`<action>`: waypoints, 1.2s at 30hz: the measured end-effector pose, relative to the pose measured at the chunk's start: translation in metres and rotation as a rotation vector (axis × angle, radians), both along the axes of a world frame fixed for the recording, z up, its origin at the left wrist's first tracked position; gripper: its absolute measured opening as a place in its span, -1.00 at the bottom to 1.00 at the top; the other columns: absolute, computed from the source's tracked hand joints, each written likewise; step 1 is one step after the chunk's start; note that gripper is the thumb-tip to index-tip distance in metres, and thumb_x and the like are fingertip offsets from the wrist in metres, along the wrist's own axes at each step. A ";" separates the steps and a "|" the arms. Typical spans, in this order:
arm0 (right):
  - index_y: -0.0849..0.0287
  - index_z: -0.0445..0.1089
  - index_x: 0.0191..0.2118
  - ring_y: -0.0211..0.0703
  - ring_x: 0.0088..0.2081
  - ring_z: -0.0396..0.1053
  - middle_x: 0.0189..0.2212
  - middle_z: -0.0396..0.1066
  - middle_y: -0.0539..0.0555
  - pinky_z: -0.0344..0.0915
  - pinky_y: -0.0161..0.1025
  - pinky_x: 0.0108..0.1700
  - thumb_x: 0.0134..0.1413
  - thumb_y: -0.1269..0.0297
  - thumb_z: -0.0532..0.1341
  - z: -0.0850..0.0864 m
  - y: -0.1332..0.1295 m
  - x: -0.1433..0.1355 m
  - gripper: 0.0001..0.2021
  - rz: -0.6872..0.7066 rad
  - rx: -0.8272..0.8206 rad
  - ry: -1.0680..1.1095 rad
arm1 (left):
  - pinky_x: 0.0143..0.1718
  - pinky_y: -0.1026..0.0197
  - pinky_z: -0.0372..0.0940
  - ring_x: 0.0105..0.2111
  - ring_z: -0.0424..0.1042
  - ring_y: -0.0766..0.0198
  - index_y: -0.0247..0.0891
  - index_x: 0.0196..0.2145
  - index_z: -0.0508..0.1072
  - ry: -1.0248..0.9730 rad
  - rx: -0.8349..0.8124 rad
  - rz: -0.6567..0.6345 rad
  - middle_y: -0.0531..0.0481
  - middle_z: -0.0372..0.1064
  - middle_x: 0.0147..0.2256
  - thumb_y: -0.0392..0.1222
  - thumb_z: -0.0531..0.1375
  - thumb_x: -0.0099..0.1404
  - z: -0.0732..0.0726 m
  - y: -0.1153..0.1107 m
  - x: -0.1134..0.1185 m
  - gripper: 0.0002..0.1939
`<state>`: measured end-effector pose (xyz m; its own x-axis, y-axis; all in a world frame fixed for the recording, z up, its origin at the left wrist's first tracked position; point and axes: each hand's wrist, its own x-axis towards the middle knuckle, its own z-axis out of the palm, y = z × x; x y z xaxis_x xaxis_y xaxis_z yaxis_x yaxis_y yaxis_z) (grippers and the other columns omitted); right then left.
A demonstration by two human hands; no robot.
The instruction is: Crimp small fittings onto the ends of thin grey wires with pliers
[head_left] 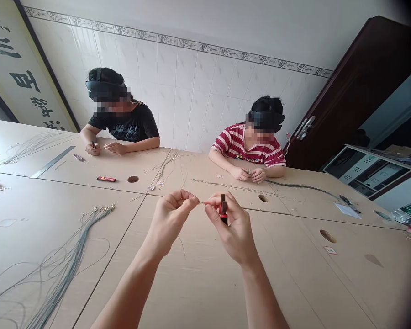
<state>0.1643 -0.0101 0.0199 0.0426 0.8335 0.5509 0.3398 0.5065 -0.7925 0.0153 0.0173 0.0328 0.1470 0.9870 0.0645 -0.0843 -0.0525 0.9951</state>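
Note:
My left hand (174, 214) is closed, thumb and fingertips pinching a thin cord (181, 244) whose loose end hangs below. A tiny metallic fitting (201, 202) shows between the fingertips of both hands; its exact kind is too small to tell. My right hand (233, 228) is closed around a small red and black tool (223, 210) with a dark head pointing up, while its thumb and forefinger meet at the fitting. To the left on the table lies a bundle of grey-green cords (77, 249) with small gold-coloured ends.
Across the table (192, 283) sit two people, one in a black shirt (130, 123), one in a striped shirt (241, 141), both handling small items. Around lie a metal ruler (53, 161), a red and black case (106, 179), more cords (167, 164) and round table holes (328, 236).

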 end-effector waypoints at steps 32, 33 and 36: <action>0.22 0.33 -0.48 -0.26 -0.50 0.25 -0.56 0.29 0.00 0.25 -0.26 -0.40 0.10 0.25 0.11 -0.017 -0.019 -0.037 -0.79 0.338 -0.704 0.344 | -0.63 0.34 -0.21 -0.65 -0.19 0.46 -0.24 -0.45 0.31 -0.123 -0.028 0.156 0.25 -0.11 -0.68 -0.12 0.21 0.23 -0.001 0.003 0.005 -0.81; 0.22 0.33 -0.50 -0.26 -0.52 0.25 -0.57 0.29 0.01 0.25 -0.26 -0.42 0.10 0.25 0.10 -0.016 -0.018 -0.037 -0.78 0.357 -0.726 0.367 | -0.62 0.34 -0.21 -0.64 -0.19 0.46 -0.24 -0.45 0.31 -0.114 -0.021 0.155 0.25 -0.11 -0.68 -0.12 0.20 0.23 -0.001 0.002 0.006 -0.80; 0.22 0.31 -0.53 -0.27 -0.55 0.24 -0.60 0.27 0.00 0.25 -0.27 -0.46 0.08 0.25 0.10 -0.014 -0.018 -0.037 -0.77 0.352 -0.744 0.392 | -0.63 0.34 -0.18 -0.64 -0.19 0.46 -0.24 -0.47 0.29 -0.087 0.001 0.149 0.25 -0.12 -0.68 -0.10 0.20 0.25 -0.001 0.000 0.008 -0.78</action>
<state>0.1269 -0.0282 0.0058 -0.2104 0.9683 -0.1344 -0.1001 -0.1581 -0.9823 0.0232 0.0174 0.0317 -0.0072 0.9974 0.0721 -0.1617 -0.0723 0.9842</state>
